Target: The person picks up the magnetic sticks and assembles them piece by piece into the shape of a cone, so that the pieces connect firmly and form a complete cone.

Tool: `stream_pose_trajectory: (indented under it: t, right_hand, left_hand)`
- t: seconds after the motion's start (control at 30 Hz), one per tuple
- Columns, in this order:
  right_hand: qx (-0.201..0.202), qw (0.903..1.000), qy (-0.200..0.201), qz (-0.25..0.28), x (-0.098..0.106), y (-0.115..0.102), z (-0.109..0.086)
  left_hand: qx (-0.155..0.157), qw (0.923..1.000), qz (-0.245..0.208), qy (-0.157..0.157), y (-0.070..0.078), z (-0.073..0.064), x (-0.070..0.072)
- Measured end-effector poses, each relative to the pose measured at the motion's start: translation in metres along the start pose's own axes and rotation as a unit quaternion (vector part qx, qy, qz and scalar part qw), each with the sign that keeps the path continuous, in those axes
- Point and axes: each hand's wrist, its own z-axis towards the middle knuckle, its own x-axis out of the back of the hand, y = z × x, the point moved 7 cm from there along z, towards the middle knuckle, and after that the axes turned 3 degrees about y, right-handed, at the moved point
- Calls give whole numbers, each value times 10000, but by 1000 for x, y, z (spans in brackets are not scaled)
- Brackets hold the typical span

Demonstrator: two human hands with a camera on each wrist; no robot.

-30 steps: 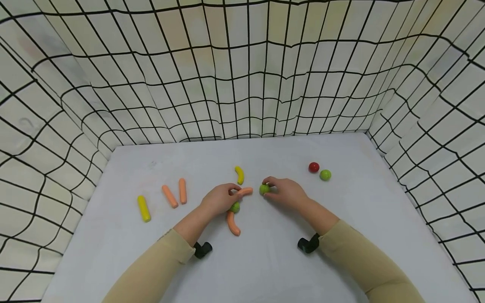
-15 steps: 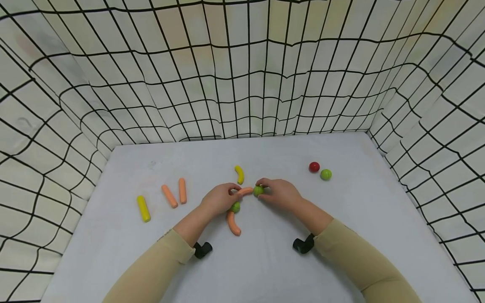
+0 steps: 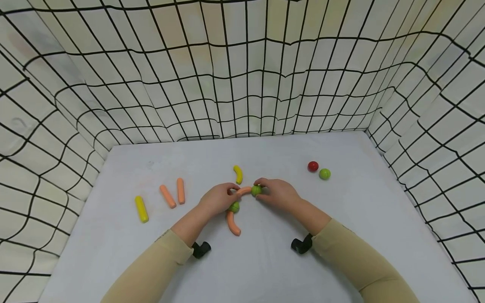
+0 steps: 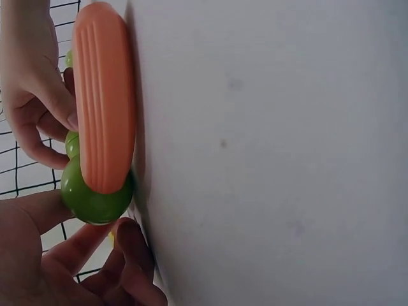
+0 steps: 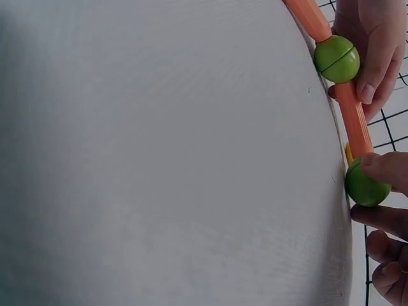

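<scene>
Ball (image 3: 256, 190), hard-looking, green and grooved, is touching the end of an orange stick (image 3: 244, 190) mid-table (image 3: 261, 269). I'm apparently joining them; the next move seems to be calling for a firm push end-on. My right hand (image 3: 279, 193) is pinching the ball, my left hand (image 3: 217, 200) the stick. Nearby, a ribbed, curved stick (image 3: 233, 225) is touching another green ball (image 3: 234, 207). Toward the far right corner, a glossy red ball (image 3: 313, 166) is lying.

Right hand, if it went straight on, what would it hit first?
Past the green ball it pinches, the right hand would likely meet the curved orange piece just ahead; depth is unclear.
</scene>
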Motion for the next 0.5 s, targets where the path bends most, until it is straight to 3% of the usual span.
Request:
stream_pose_trajectory:
  t: [0.27,0.5]
  right_hand:
    - [-124,9999,11,91,1,5,-4]
    - [-394,9987,48,325,4,7,-7]
  left_hand:
    - [-236,9996,86,-93,3,5,2]
    - [-260,9994,93,-207,4,9,0]
